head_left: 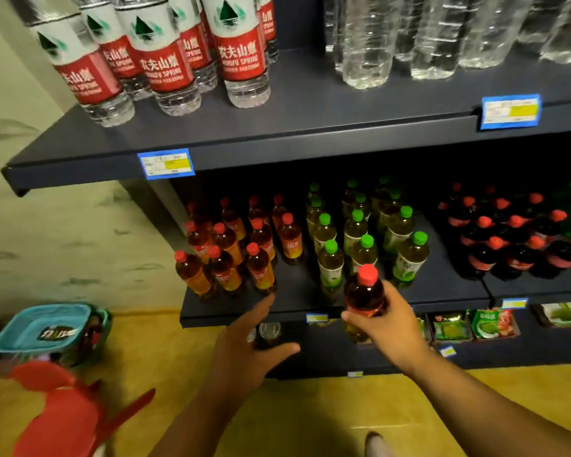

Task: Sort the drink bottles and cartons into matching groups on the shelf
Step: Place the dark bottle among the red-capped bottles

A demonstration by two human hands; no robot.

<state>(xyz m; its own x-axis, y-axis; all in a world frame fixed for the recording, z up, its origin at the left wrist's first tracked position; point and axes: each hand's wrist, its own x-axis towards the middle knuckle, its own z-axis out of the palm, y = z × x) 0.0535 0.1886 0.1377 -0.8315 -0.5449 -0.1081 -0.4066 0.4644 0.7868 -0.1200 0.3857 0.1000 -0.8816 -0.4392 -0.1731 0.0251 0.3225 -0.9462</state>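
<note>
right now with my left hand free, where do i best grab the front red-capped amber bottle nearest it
Take the amber bottle round its labelled middle, coming from the front and its right. It stands upright at the shelf edge, with bare shelf on that side, while sister bottles crowd its left and back. The left hand, open just below, looks well placed.

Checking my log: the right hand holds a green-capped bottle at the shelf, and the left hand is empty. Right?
No: the head view shows the bottle in the right hand has a red cap, not green. The left hand is empty, as said.
</note>
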